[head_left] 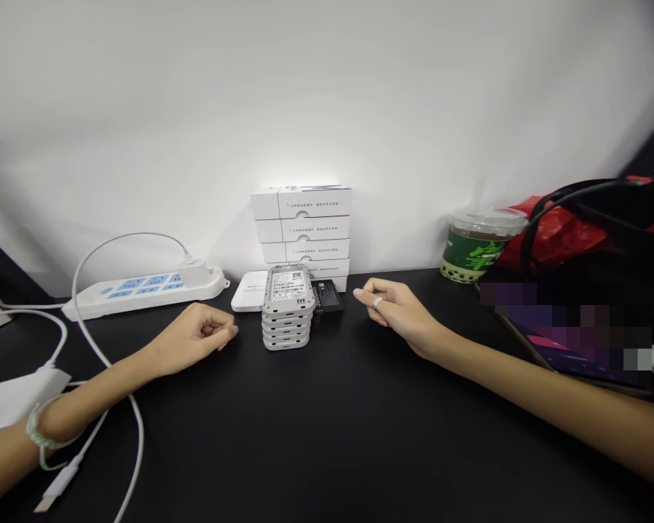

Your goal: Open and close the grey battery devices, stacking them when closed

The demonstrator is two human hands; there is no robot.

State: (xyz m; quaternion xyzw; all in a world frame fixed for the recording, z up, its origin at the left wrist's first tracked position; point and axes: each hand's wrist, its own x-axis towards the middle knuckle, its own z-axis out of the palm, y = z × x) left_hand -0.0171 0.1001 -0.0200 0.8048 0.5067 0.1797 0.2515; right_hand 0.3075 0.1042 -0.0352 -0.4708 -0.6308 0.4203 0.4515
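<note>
My left hand rests on the black table with its fingers curled in and nothing visible in them. To its right, a short gap away, stands a stack of light grey device housings, the top one showing a printed label. My right hand, with a ring on one finger, lies on the other side, loosely closed and apart from everything. Between it and the housings are black batteries, partly hidden behind the stack. White flat covers are piled behind the housings on the left.
Several white boxes are stacked against the wall. A power strip with a plugged-in charger and white cables lies left, near a white adapter. At right are a drink cup, a red bag and a pixelated screen.
</note>
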